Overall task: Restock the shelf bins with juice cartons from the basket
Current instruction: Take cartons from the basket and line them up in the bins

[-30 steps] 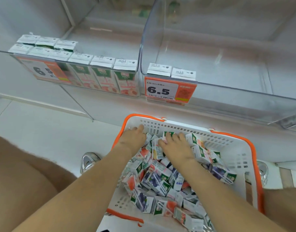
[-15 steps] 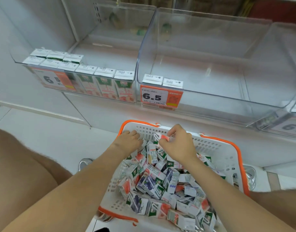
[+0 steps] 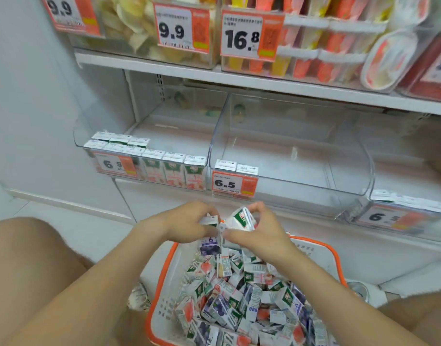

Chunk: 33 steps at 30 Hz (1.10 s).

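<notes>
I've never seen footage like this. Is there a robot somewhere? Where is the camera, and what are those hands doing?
No robot here: these are a person's two bare hands, filmed by one wide-angle camera worn on their head, looking forward and down. Below them sits a basket piled with small juice cartons. The left hand grips a white carton; the right hand holds a green-labelled carton; a purple carton shows between them. Ahead are clear shelf bins: the left bin has rows of cartons, the middle bin only two at its front left corner.
</notes>
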Tool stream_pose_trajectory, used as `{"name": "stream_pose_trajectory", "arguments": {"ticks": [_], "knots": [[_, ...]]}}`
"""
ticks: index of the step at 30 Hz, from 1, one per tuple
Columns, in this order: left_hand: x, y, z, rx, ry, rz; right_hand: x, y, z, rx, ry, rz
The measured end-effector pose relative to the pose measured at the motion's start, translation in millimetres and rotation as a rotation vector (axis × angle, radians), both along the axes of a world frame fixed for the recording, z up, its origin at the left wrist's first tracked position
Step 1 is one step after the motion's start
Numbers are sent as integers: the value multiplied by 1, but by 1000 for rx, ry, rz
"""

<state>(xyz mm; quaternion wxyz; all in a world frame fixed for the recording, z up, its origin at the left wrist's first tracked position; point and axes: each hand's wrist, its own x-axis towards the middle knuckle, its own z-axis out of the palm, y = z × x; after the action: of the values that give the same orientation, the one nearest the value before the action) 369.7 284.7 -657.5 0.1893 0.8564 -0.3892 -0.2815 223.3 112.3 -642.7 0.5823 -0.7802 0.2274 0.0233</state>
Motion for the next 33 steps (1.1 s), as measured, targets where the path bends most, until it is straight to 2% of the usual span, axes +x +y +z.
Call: {"name": "stream_pose_trajectory", "arguments": {"ticks": [5,10,14,17,20,23,26,30,33], "knots": [[-1,25,51,-346,-27,122,2,20,38,-188,-361,44],[11,47,87,-718,129,485,24,35,67,-287,-473,40],[33,69,116,-776,19,579,61,51,85,-307,-565,3],[51,83,127,-802,-33,698,97,63,96,-329,-628,63],[66,91,124,-858,28,854,135,70,96,-445,-604,146],[76,92,118,-871,137,978,173,74,94,-576,-583,117],[85,87,113,-942,157,1039,205,76,92,-655,-439,178],[95,83,109,-905,-17,1062,234,84,85,-671,-197,270],[101,83,111,-941,13,1081,247,95,86,-702,-76,356]]}}
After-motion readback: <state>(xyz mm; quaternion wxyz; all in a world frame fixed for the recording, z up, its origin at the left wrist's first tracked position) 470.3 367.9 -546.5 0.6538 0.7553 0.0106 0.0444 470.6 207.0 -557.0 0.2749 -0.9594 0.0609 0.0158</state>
